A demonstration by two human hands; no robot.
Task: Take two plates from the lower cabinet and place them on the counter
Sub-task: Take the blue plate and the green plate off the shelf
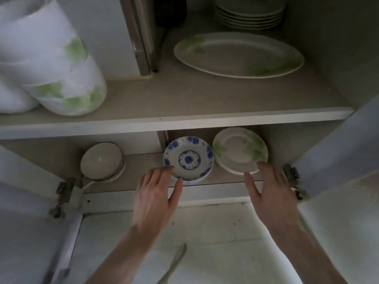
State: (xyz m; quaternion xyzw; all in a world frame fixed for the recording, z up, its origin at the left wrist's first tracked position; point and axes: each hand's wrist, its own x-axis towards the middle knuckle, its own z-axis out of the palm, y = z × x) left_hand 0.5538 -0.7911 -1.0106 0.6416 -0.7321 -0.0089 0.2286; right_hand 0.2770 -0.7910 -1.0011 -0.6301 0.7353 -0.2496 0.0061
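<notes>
Both hands are at the front edge of the lower shelf (205, 179), neither holding anything yet.

Left hand (158, 193): spread wide, fingertips touching the near-left rim of the blue plates (188, 158), a small stack sitting mid-shelf by the divider. Thumb lies just under the front rim.

Right hand (266, 191): also wide open, fingertips at the near-right rim of the green plates (240, 150), a short stack toward the right end of the shelf.

Risks, as you stand now:
- Each target sits on a stack. If you pinch too deep you will likely lift two or three plates per hand; the lower ones could slide off and break.
- One-handed rim grips on glazed plates are weak. A tilt on the way out may let a plate slip.
- The upper shelf (174, 124) overhangs both stacks. Lift too high and a rim may strike its underside.
- The right door hinge (291, 173) sits just beside your right hand; a knuckle or rim could catch there.
- Light inside is poor, so judging stack edges by eye is unreliable. Feel for the top rim.
</notes>
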